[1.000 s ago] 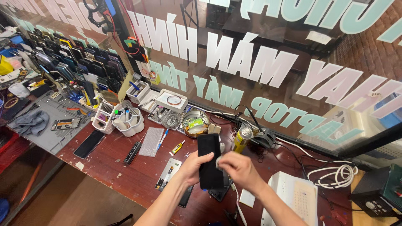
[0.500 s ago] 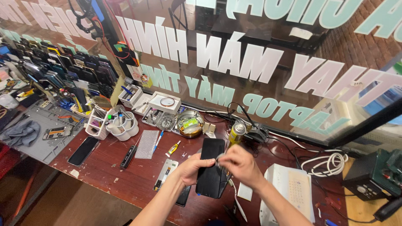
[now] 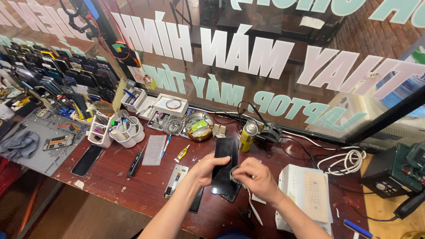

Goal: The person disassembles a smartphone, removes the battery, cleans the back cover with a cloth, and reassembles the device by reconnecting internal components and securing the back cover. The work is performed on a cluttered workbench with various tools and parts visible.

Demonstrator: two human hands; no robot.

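Observation:
A black phone [image 3: 225,163] is held upright over the reddish wooden workbench [image 3: 133,190], its dark glass facing me. My left hand [image 3: 204,168] grips its left edge. My right hand [image 3: 254,177] is closed at the phone's right edge, pinching what looks like a thin strip or film; I cannot tell exactly what it is. Under the hands lie another dark phone [image 3: 195,204] and an opened phone body [image 3: 175,180].
A yellow spray can [image 3: 248,136], a round metal tin [image 3: 198,126], a small glue tube [image 3: 181,153], a white tool caddy [image 3: 119,130], a grey work mat [image 3: 31,141], a black phone [image 3: 87,159], a white heating pad [image 3: 307,194] and coiled white cable [image 3: 345,160] crowd the bench.
The phone has come lower and closer to the bench. My right hand has slid from the phone's top edge down to its right side. The view shifted slightly left.

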